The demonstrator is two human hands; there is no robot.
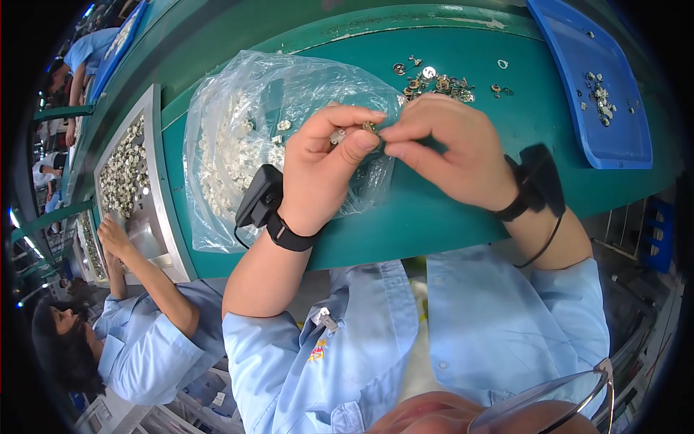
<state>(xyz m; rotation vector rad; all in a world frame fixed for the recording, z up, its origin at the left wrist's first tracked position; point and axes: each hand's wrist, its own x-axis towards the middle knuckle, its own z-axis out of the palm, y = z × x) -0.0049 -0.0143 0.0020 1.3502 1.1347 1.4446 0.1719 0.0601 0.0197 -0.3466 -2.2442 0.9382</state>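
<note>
Between thumb and forefinger of my left hand (322, 159) sits a small brass-coloured metal part (369, 126), raised over the green table (434, 224). My right hand (452, 145) is pinched closed right beside it, its fingertips meeting the part. Whether the right fingers hold a separate tiny piece cannot be made out. Behind and left of my left hand lies a clear plastic bag (289, 76) with many small white parts (224, 155) in it. Beyond my right hand is a loose heap of small metal parts (444, 87), partly covered by the hand.
A blue tray (629, 148) at the right holds scattered small parts (601, 98). A thin ring (502, 64) and a few loose pieces (499, 90) lie near the heap. At the left, a co-worker's hands (112, 239) reach a metal-framed tray (170, 195) of small parts.
</note>
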